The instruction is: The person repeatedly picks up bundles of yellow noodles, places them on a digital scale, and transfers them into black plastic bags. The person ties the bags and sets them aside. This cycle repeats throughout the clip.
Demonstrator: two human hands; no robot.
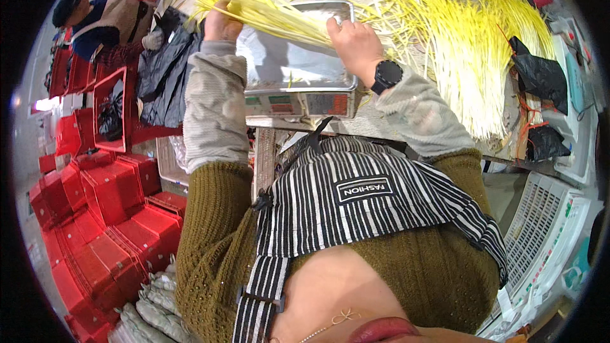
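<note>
A bundle of yellow chives (286,16) is stretched between my two hands above the metal tray (295,69) of a weighing scale (286,105). My left hand (223,23) grips its yellow leafy part at the tray's left side; some fingers are hidden behind the leaves. Over the tray's right side, my right hand (355,43), with a black watch on the wrist, is closed around the paler stalks. A big heap of yellow chives (472,57) with white stalk ends lies to the right on the table, and loose strands are scattered behind the scale.
Black plastic bags (167,76) hang at the table's left, beside stacked red crates (109,190). Another person (105,19) is at the upper left. A black bag (538,74) lies right of the heap, and a white plastic crate (538,228) stands at the lower right.
</note>
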